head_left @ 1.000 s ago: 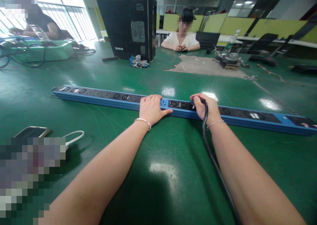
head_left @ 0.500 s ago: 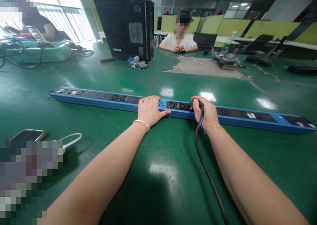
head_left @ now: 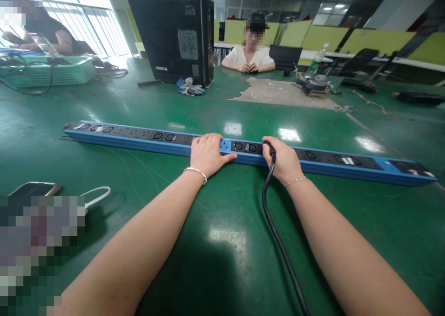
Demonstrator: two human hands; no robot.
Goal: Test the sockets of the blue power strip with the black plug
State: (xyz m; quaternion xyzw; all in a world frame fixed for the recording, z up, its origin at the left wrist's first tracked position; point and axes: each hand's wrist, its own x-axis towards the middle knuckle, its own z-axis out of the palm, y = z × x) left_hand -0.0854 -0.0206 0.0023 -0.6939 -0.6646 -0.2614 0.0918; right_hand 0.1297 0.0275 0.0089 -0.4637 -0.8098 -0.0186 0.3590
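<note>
A long blue power strip (head_left: pixel 163 147) with a row of black sockets lies across the green table. My left hand (head_left: pixel 206 154) grips it near the middle, fingers over the top and thumb stretched along the front side, next to a blue socket. To the right, my right hand (head_left: pixel 285 158) is closed around a black plug (head_left: pixel 269 148) at the strip's sockets. The plug's front end is hidden, so how deep it sits I cannot tell. From the plug a thick black cable (head_left: pixel 274 228) runs down toward me.
A black computer case (head_left: pixel 167 37) stands at the back, with a work glove (head_left: pixel 190 87) before it. Left are a green basket (head_left: pixel 74 72) with cables and a phone (head_left: pixel 34 189) near a blurred-out object. One person sits opposite, another at far left. A bottle (head_left: pixel 318 58) stands back right.
My right hand and the plug have shifted slightly left, and the plug stands more upright. The cable has swung left. The whole view has shifted a little; my left hand stays on the strip.
</note>
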